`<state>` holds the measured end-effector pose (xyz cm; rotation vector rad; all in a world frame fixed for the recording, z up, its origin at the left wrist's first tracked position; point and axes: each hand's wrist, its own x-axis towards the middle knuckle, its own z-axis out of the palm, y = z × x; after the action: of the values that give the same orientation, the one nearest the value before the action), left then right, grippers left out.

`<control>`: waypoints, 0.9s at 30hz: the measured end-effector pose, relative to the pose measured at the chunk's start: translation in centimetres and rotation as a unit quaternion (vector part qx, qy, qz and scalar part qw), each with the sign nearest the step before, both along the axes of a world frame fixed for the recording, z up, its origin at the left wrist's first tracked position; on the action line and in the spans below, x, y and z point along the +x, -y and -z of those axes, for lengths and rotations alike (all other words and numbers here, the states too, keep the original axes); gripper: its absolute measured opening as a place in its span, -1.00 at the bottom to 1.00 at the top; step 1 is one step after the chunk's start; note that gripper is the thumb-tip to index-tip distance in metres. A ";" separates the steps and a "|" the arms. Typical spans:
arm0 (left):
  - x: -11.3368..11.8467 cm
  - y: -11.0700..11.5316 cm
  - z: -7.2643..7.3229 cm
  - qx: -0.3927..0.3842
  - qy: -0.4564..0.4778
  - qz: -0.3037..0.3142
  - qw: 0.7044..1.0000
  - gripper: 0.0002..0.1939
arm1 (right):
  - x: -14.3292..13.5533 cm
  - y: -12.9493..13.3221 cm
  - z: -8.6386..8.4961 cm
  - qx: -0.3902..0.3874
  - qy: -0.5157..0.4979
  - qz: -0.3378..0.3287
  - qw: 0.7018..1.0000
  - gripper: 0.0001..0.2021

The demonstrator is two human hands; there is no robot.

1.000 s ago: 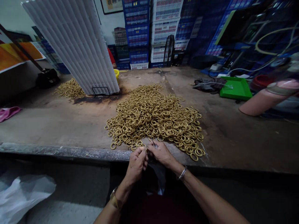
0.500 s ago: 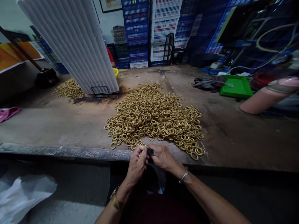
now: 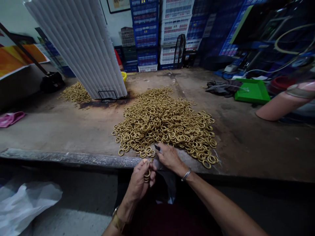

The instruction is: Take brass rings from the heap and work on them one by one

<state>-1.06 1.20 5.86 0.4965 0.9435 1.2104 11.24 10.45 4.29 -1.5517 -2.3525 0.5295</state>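
Observation:
A wide pile of brass-coloured rings point(image 3: 164, 118) lies on the worktable point(image 3: 88, 131), reaching close to its front edge. Below that edge, my left hand point(image 3: 142, 177) is curled round several of the rings point(image 3: 147, 175), with thumb and fingertips pinched together at the top. My right hand point(image 3: 169, 157) rests at the near side of the pile, its fingers closed on a small dark tool point(image 3: 157, 148) whose tip points up and left toward the rings. The two hands are apart.
A tall white corrugated panel point(image 3: 81, 49) stands at the back left beside a smaller ring pile point(image 3: 75, 92). On the right are a green tray point(image 3: 252, 91) and a pink bottle point(image 3: 283, 101). Stacked crates point(image 3: 145, 32) rise behind the table. A pink cloth point(image 3: 11, 119) lies far left.
My hands have separated. The right one has moved up to the pile's near edge with the dark tool; the left has dropped slightly and turned, showing the rings in it.

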 end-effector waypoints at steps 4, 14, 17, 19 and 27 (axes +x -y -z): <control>-0.8 -0.1 0.8 -0.017 0.031 -0.037 0.999 -0.75 | -1.8 -0.2 -0.1 0.007 0.005 0.021 1.000 -0.72; -1.8 -0.7 0.9 -0.060 0.143 -0.048 0.987 -0.80 | -2.8 -1.3 -0.4 -0.019 -0.008 0.052 0.998 -0.81; -1.7 -1.5 0.7 -0.062 0.141 -0.048 0.987 -0.80 | -2.2 -1.9 0.1 -0.047 -0.117 0.075 0.989 -0.86; -1.4 -2.0 0.5 -0.045 0.109 -0.044 0.992 -0.77 | -1.7 -2.0 0.5 -0.087 -0.217 0.086 0.968 -0.89; 0.5 -2.7 1.5 0.098 -0.277 -0.091 0.952 -0.75 | 0.4 0.0 -0.1 -0.265 -0.429 0.139 0.852 -0.85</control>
<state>-0.58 3.89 4.34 0.9570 1.3730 1.3686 11.66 10.43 4.34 -1.3672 -1.3245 1.5103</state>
